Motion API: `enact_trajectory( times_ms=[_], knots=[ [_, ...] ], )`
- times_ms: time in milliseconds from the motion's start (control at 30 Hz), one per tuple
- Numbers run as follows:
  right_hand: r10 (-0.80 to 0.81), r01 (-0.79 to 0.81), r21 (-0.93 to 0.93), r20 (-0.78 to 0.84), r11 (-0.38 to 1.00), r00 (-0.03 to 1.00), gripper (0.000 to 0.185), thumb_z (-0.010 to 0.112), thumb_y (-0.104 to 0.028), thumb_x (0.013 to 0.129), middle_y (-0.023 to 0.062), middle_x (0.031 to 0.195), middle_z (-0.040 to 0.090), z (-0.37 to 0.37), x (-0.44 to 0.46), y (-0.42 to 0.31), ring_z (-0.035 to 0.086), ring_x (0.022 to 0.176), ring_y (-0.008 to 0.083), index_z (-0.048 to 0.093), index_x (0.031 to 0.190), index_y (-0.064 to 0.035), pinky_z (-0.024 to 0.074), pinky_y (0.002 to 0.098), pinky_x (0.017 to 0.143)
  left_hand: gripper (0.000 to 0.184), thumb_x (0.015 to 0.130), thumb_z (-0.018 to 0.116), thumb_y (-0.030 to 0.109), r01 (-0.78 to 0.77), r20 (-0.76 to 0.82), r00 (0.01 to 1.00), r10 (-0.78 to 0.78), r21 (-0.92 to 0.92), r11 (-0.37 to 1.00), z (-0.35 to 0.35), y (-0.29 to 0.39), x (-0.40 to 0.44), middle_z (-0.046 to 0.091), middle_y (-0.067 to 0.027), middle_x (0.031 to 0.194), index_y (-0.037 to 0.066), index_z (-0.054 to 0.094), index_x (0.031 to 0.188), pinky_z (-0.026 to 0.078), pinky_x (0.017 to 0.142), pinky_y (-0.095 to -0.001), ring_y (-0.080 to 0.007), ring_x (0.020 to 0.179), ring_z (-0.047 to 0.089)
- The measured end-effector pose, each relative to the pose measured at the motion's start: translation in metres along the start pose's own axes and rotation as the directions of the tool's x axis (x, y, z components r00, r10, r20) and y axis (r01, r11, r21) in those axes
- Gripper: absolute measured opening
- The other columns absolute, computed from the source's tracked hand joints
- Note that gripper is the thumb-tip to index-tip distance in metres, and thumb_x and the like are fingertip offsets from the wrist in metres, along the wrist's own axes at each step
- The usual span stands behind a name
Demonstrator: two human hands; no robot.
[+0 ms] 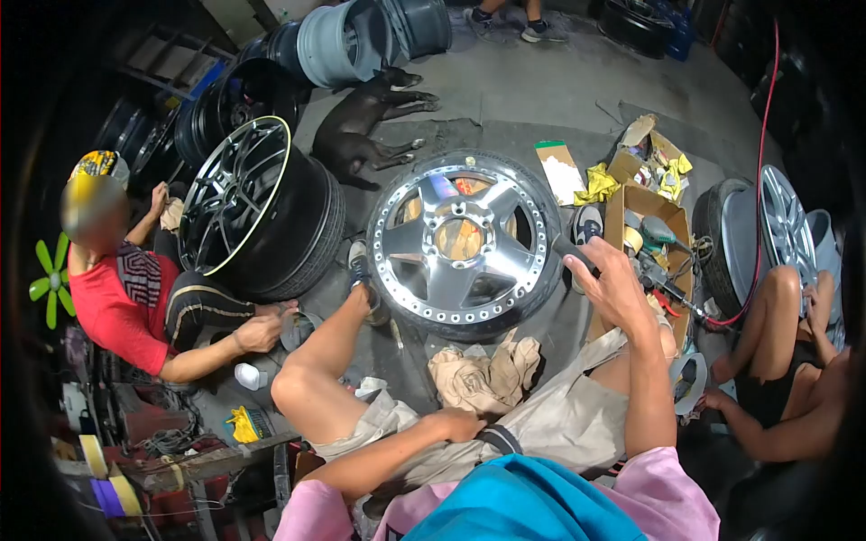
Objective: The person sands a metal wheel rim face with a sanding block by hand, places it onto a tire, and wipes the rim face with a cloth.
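A polished alloy wheel rim (448, 287) with star-shaped spokes and several rivets round its edge lies face up on a black tyre (451, 330) between my legs. At the tyre's right side, my right hand (609, 281) is closed on a small dark, flat piece (572, 252). Its exact kind I cannot make out. My left hand (458, 424) rests low by my lap, fingers curled, beside a crumpled beige cloth (485, 374). Whatever those fingers hold, if anything, is hidden.
A cardboard box (616, 225) of tools stands at the right, near a red hose (767, 135). A dark dog (361, 126) lies beyond the wheel. People sit at both sides, at left by a large black wheel (239, 198), at right by a silver wheel (783, 221).
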State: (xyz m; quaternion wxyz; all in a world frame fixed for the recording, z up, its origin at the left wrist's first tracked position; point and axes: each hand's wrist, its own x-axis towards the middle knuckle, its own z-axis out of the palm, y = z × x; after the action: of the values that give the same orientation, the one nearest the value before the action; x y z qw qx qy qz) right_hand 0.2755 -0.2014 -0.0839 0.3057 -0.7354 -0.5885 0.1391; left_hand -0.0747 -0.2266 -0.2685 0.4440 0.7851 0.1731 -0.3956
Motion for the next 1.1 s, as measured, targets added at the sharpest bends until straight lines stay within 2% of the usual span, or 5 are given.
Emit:
enact_trajectory(
  times_ms=[233, 467, 700, 767, 1100],
  knots=[
    [0.019, -0.019, 0.006, 0.007, 1.000, 1.000, 0.035, 0.068, -0.030, 0.102, 0.0203, 0.096, 0.062, -0.008, -0.003, 0.000, 0.064, 0.093, 0.0420, 0.071, 0.106, 0.0049, 0.0490, 0.0494, 0.083, 0.084, 0.110, 0.027, 0.062, 0.315, 0.082, 0.943, -0.322, 0.086, 0.945, -0.017, 0.020, -0.056, 0.069, -0.0300, 0.129, -0.007, 0.070, 0.127, 0.048, 0.110, -0.0545, -0.0471, 0.126, 0.064],
    [0.020, -0.021, 0.029, 0.017, 0.999, 1.000, 0.032, 0.072, -0.028, 0.098, 0.0176, 0.094, 0.061, -0.004, -0.002, -0.002, 0.063, 0.089, 0.0373, 0.074, 0.110, 0.0018, 0.0492, 0.0461, 0.080, 0.063, 0.110, 0.041, 0.056, -0.030, -0.160, 0.986, 0.051, 0.131, 0.991, -0.137, 0.066, -0.098, 0.073, -0.0284, 0.095, 0.003, 0.075, 0.101, 0.055, 0.088, -0.0562, -0.0472, 0.096, 0.071],
    [-0.025, 0.015, 0.229, 0.041, 0.973, 0.999, 0.026, 0.078, -0.018, 0.090, 0.0140, 0.093, 0.060, 0.003, 0.013, -0.025, 0.062, 0.085, 0.0325, 0.074, 0.104, 0.0032, 0.0498, 0.0407, 0.076, 0.027, 0.102, 0.067, 0.027, -0.180, -0.787, 0.553, 0.273, 0.207, 0.962, -0.275, 0.110, -0.128, 0.072, -0.0197, 0.101, 0.002, 0.073, 0.108, 0.054, 0.083, -0.0488, -0.0395, 0.094, 0.070],
    [-0.130, 0.127, 0.236, -0.004, 0.963, 0.992, 0.024, 0.078, -0.016, 0.090, 0.0132, 0.091, 0.060, 0.007, 0.016, -0.026, 0.061, 0.082, 0.0308, 0.072, 0.102, 0.0043, 0.0497, 0.0385, 0.073, 0.025, 0.100, 0.068, 0.020, -0.415, -0.900, 0.257, 0.353, 0.228, 0.881, -0.276, 0.116, -0.108, 0.070, -0.0188, 0.114, 0.002, 0.071, 0.117, 0.054, 0.089, -0.0455, -0.0364, 0.105, 0.069],
    [-0.087, 0.049, 0.229, 0.157, 0.972, 0.984, 0.030, 0.081, -0.022, 0.091, 0.0143, 0.087, 0.063, 0.001, 0.016, -0.045, 0.058, 0.071, 0.0245, 0.070, 0.103, 0.0040, 0.0478, 0.0374, 0.065, 0.026, 0.099, 0.073, 0.014, -0.578, -0.840, 0.528, 0.125, -0.247, 0.778, -0.242, 0.093, -0.092, 0.074, -0.0032, 0.091, -0.001, 0.072, 0.121, 0.052, 0.074, -0.0244, -0.0079, 0.085, 0.065]
  ],
)
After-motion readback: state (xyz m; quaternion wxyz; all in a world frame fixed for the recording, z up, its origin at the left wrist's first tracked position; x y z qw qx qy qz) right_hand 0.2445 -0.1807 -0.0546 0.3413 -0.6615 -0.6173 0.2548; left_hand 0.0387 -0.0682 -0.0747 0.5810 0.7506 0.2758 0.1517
